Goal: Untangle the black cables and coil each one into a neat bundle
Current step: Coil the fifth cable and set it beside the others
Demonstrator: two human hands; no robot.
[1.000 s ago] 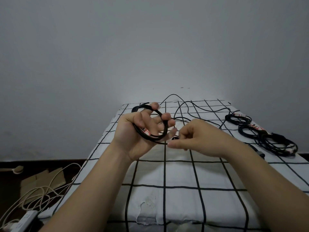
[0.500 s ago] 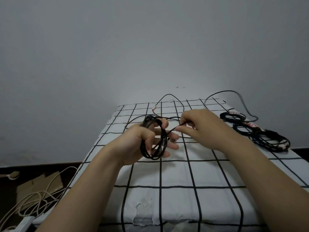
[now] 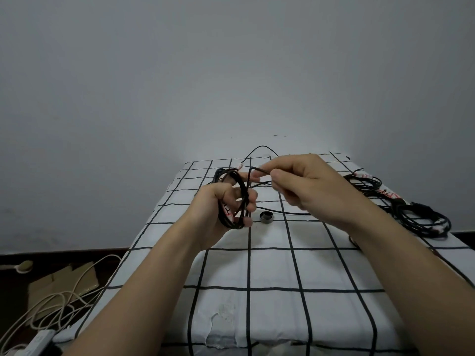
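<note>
The left hand point(image 3: 219, 204) clasps the cable coil point(image 3: 242, 188) (the hand hides part). The right hand point(image 3: 308, 186) pinches the loose strand point(image 3: 258, 170), hiding its onward run.

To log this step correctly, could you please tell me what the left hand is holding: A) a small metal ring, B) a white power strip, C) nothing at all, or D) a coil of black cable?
D: the left hand grips a coil of black cable looped around its fingers, while the right hand pinches the loose run of that cable.
</note>
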